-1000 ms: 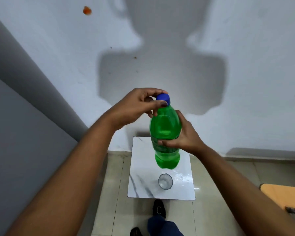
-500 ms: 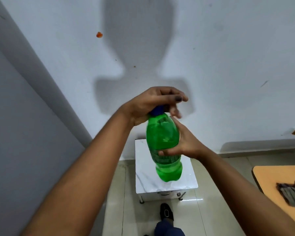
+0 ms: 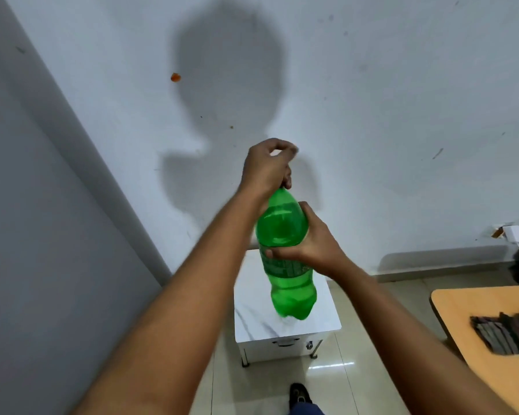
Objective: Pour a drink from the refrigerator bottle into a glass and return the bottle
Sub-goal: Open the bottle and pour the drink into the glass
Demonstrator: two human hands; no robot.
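A green plastic bottle [image 3: 285, 253] is held upright in the air above a small white marble-topped table [image 3: 252, 319]. My right hand [image 3: 312, 241] grips the bottle around its label. My left hand [image 3: 267, 169] is closed over the top of the bottle and hides the blue cap. The glass is hidden; the bottle covers the spot on the table where it stood.
A grey fridge side [image 3: 42, 235] fills the left. A white wall [image 3: 372, 115] stands behind the table. At the right is an orange-topped table [image 3: 462, 324] with a dark cloth [image 3: 504, 330] on it. My shoe [image 3: 300, 395] shows on the tiled floor.
The view has tilted up and the glass has gone out of sight behind the bottle. My left hand has turned and closed fully over the cap, which showed blue one second ago.
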